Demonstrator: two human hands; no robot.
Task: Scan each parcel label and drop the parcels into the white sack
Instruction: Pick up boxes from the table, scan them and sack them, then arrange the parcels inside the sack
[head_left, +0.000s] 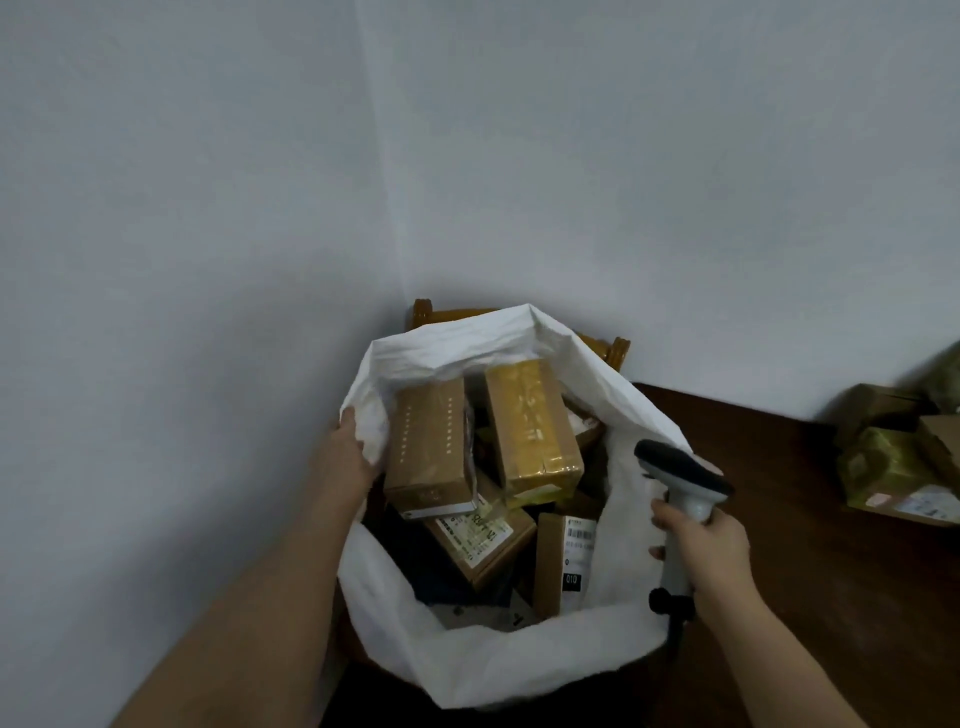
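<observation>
We look down into the white sack (519, 660), mouth wide open, propped against a wooden chair (422, 310) in the wall corner. Inside: a tan perforated box (431, 447) and a yellow-taped box (532, 431) lying on top, side by side; below them a labelled box (480, 540) and an upright box with a barcode label (566, 561). Deeper contents too dark to identify. Left hand (345, 452) grips the sack's left rim, fingers curled over the edge. Right hand (704, 545) wraps the handle of the scanner (685, 475), just beside the sack's right edge. More parcels (893, 462) on the dark table (779, 519) at right, partly cut off, labels unreadable.
</observation>
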